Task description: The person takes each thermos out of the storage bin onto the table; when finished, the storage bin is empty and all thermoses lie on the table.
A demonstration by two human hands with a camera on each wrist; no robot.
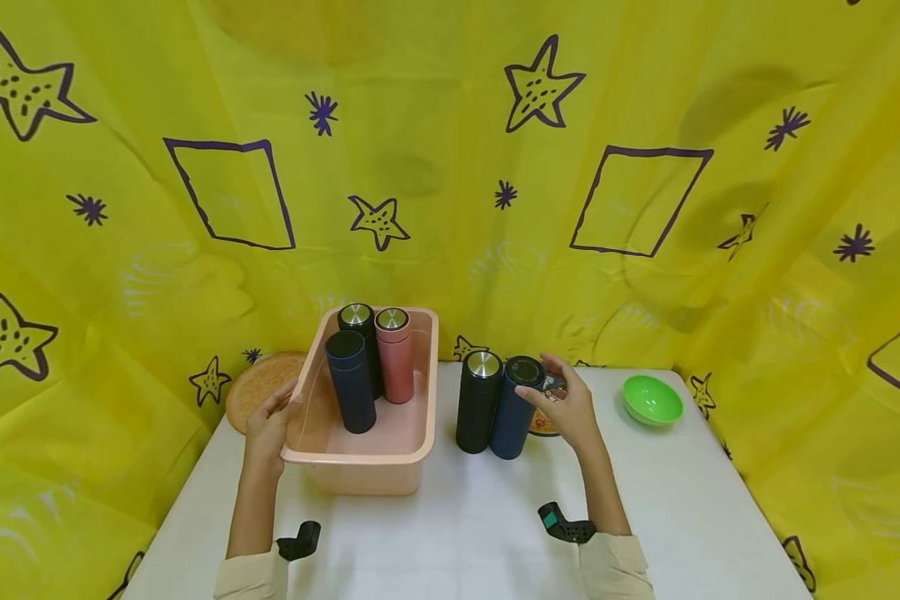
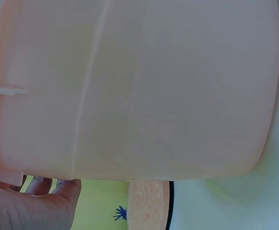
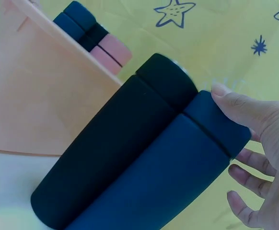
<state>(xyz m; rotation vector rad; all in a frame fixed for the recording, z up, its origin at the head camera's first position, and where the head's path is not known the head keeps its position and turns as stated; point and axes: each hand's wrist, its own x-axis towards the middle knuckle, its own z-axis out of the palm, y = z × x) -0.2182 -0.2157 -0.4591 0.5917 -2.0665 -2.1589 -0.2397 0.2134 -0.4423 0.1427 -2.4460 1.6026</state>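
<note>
My left hand [image 1: 267,429] grips the left rim of a pale pink plastic basin [image 1: 362,478]. Inside it stand a navy thermos flask [image 1: 354,396], a black one [image 1: 357,333] with a silvery lid top and a pink one [image 1: 397,367]. To the right of the basin, a black flask [image 1: 478,408] and a blue flask [image 1: 512,421] stand upright side by side on the white table. My right hand [image 1: 570,408] holds the blue flask by its cap, thumb on one side and fingers around the other. In the left wrist view the basin's outer wall [image 2: 178,96] fills most of the picture.
A green bowl [image 1: 652,402] sits at the table's right. One round orange mat [image 1: 258,387] lies partly behind the basin, and another patterned round piece [image 1: 544,426] shows behind the blue flask. A yellow curtain [image 1: 450,167] with drawn stars hangs along the back and sides.
</note>
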